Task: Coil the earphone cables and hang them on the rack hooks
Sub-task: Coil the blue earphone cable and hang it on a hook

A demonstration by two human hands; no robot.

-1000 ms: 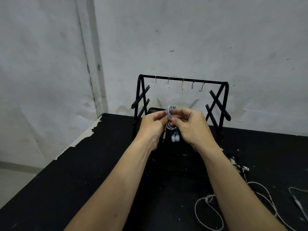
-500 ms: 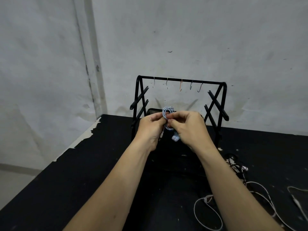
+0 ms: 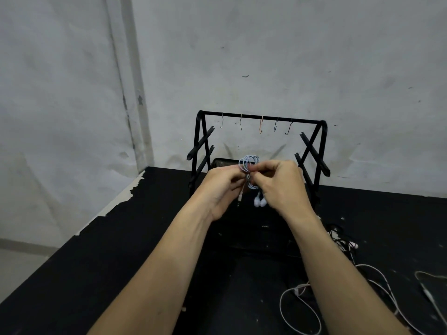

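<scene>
White earphone coil [image 3: 248,163] sits pinched between left hand [image 3: 221,188] and right hand [image 3: 280,187], below the rack hooks [image 3: 260,124]; a loosened pinch could let loops spring apart

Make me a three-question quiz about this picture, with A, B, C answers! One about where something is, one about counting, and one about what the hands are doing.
1. Where is the rack?
A. at the table's back, by the wall
B. on the floor
C. at the table's near edge

2. How many hooks hang on its top bar?
A. two
B. five
C. eight

3. What is happening with the coiled earphones?
A. they hang on a hook
B. they lie on the table
C. both hands pinch them

Answers: 1 A, the rack stands before the wall. 2 B, five can be counted, all bare. 3 C, the left hand and right hand pinch the coil.
</scene>
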